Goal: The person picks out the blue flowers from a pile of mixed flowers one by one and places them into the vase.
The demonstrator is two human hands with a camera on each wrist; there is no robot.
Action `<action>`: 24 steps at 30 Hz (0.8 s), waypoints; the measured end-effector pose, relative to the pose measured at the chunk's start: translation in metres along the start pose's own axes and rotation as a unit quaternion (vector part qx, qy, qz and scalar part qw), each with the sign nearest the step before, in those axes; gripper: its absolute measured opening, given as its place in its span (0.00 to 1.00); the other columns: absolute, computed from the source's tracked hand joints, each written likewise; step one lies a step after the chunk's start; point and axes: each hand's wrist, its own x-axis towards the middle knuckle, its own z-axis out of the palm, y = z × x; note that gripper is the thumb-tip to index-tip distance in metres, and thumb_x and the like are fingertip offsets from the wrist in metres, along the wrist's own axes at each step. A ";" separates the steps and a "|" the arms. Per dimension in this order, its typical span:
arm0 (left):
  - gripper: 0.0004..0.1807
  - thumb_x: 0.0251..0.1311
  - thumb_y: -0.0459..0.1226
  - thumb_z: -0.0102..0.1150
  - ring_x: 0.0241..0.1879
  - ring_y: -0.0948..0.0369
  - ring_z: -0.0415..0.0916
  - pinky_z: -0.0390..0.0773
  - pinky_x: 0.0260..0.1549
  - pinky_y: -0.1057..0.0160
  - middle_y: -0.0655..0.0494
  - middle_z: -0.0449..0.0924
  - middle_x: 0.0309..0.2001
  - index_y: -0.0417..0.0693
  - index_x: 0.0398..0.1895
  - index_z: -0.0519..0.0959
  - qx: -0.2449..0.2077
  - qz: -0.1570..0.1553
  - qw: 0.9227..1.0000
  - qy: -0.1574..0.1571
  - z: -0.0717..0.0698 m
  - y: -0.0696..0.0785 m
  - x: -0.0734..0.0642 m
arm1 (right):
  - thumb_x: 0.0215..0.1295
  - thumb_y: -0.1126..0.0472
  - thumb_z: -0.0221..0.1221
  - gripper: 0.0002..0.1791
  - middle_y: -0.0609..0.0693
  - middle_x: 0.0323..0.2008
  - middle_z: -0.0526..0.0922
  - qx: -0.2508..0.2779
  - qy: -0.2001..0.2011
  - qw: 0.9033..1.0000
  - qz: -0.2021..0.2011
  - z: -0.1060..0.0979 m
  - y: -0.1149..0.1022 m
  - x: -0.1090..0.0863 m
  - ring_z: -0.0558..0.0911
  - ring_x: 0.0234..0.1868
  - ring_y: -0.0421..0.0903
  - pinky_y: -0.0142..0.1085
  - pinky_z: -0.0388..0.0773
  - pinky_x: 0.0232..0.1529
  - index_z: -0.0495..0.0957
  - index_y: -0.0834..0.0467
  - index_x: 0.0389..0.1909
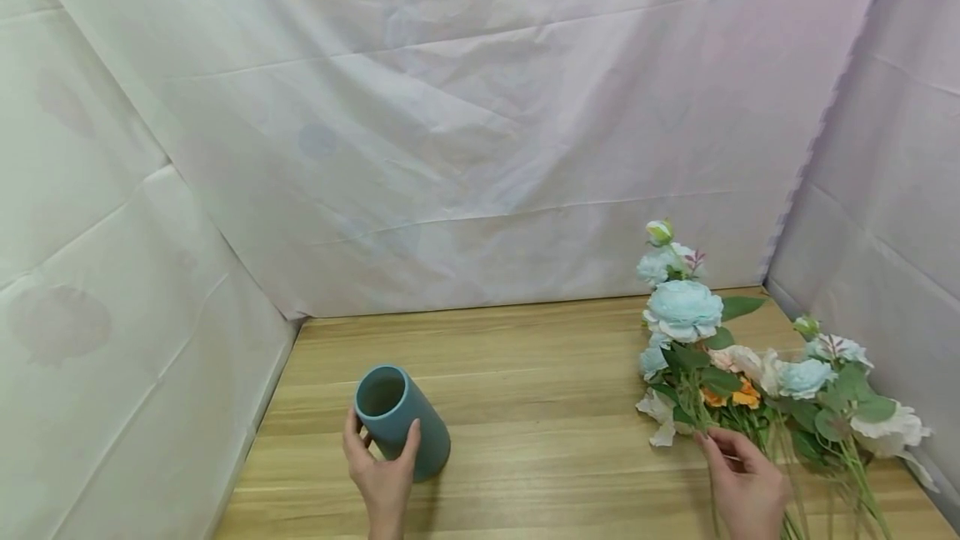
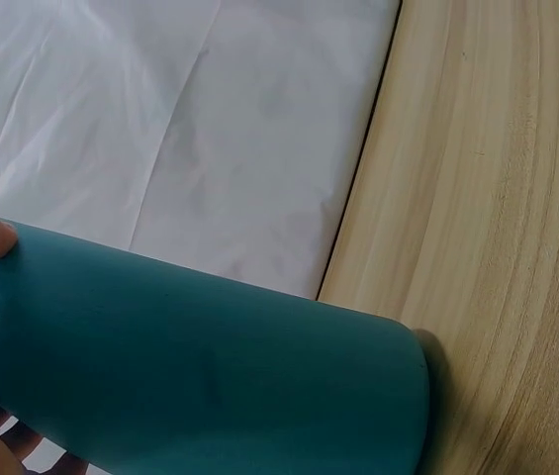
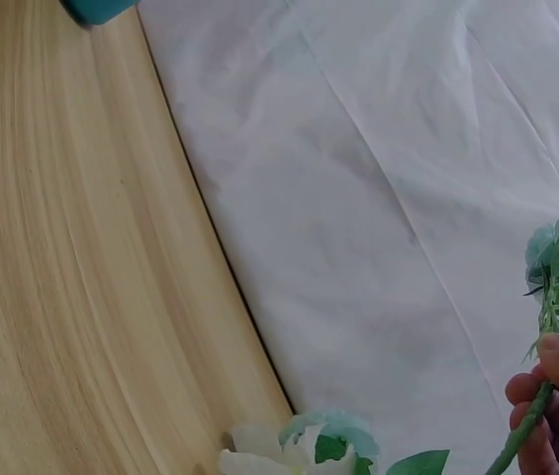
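A blue-green cylindrical vase (image 1: 429,438) stands on the wooden table at the left of the head view, its round mouth uppermost. My left hand (image 1: 384,473) grips it near the rim, thumb on one side and fingers on the other; the left wrist view shows the vase (image 2: 200,356) lying across the picture. At the right, my right hand (image 1: 746,482) pinches the green stem (image 3: 524,432) of an artificial flower spray. This spray has light blue blooms (image 1: 684,309), a bud and green leaves, and it is held up above the other flowers.
More artificial flowers lie at the table's right side: orange ones (image 1: 742,394), pale blue ones (image 1: 806,378) and white ones (image 1: 888,430), their stems toward the front edge. White cloth (image 1: 480,148) hangs behind the wooden table (image 1: 540,407) and along both sides.
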 end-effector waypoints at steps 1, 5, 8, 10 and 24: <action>0.45 0.33 0.19 0.71 0.51 0.49 0.64 0.62 0.45 0.68 0.33 0.67 0.55 0.28 0.61 0.61 -0.001 0.001 1.000 -0.001 0.000 0.000 0.000 | 0.55 0.65 0.66 0.06 0.35 0.19 0.79 0.004 -0.007 1.000 0.003 -0.005 -0.016 -0.004 0.71 0.20 0.22 0.21 0.69 0.19 0.83 0.64 0.32; 0.46 0.33 0.19 0.71 0.51 0.49 0.64 0.62 0.46 0.68 0.34 0.67 0.55 0.29 0.62 0.61 -0.001 -0.003 1.000 -0.008 0.001 0.001 -0.002 | 0.55 0.65 0.66 0.05 0.37 0.20 0.80 0.030 -0.010 0.999 -0.007 -0.002 -0.009 -0.004 0.72 0.21 0.24 0.19 0.68 0.20 0.83 0.64 0.32; 0.46 0.33 0.19 0.71 0.51 0.49 0.64 0.62 0.45 0.66 0.34 0.67 0.55 0.28 0.61 0.61 0.001 -0.003 1.000 -0.013 0.001 0.002 -0.003 | 0.54 0.63 0.67 0.04 0.41 0.21 0.81 0.030 0.003 0.999 -0.018 0.007 0.014 0.000 0.73 0.21 0.25 0.26 0.69 0.15 0.84 0.58 0.31; 0.45 0.32 0.19 0.72 0.51 0.50 0.64 0.62 0.45 0.67 0.34 0.67 0.55 0.28 0.61 0.61 0.002 0.000 1.000 -0.014 0.001 0.003 -0.004 | 0.54 0.62 0.68 0.03 0.42 0.22 0.82 0.039 0.009 0.999 -0.029 0.011 0.026 0.002 0.74 0.21 0.26 0.26 0.69 0.15 0.85 0.56 0.30; 0.45 0.30 0.18 0.71 0.51 0.50 0.64 0.63 0.45 0.68 0.33 0.68 0.53 0.26 0.60 0.62 -0.011 0.018 1.000 -0.020 0.003 0.005 -0.010 | 0.54 0.69 0.65 0.03 0.46 0.21 0.81 0.041 -0.008 0.999 -0.032 0.000 -0.028 -0.013 0.73 0.21 0.23 0.17 0.69 0.21 0.82 0.65 0.30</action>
